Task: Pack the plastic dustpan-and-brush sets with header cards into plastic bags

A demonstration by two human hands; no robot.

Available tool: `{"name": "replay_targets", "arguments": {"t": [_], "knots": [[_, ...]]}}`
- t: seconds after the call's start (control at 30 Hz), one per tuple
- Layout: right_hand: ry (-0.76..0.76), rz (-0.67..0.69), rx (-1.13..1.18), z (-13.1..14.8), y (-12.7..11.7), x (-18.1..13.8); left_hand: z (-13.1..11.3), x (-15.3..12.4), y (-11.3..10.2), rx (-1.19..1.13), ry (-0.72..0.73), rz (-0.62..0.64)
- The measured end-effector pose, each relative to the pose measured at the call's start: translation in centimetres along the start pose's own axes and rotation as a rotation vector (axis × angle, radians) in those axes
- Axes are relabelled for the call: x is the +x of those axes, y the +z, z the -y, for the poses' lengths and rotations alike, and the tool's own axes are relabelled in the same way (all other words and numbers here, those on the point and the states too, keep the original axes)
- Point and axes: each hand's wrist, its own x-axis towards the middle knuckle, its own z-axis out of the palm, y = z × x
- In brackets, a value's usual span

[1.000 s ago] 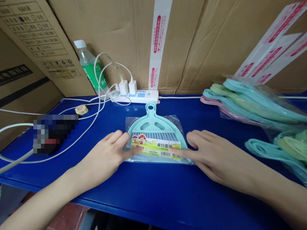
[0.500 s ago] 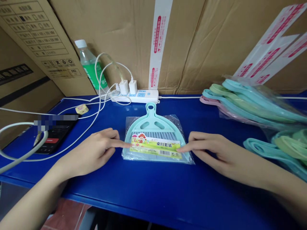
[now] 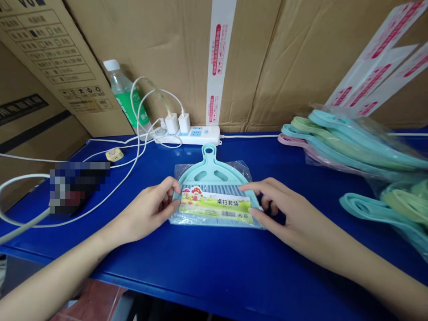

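Dustpan [image 3: 216,181] is laid handle [image 3: 209,161] toward the back edge of the surface [image 3: 200,272], seemingly for two-sided reach. Right hand [image 3: 294,216] is held open; left hand [image 3: 143,214], grip can't be told.

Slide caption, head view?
Left hand and right hand at either side of a bagged dustpan, power strip behind.

Blue table [image 3: 214,267]; brown cardboard [image 3: 167,53] behind; reddish tiled floor [image 3: 96,298] below.
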Motion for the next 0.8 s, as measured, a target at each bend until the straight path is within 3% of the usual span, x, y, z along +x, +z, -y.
{"name": "replay_targets", "arguments": {"t": [0.2,0.37,0.63,0.8], "knots": [[0.083,0.018,0.152,0.1,0.0,0.2,0.5,0.2,-0.1,-0.379,-0.038,-0.027],[0.207,0.042,0.457,0.3,-0.3,0.2,0.5,0.5,0.0,-0.577,-0.074,-0.088],[0.467,-0.223,0.744,0.6,-1.1,0.6,-1.1,0.9,1.4,-0.683,-0.062,-0.249],[0.525,-0.216,1.068,1.8,-1.4,0.5,-2.1,1.1,2.3,-0.822,-0.095,-0.393]]}}
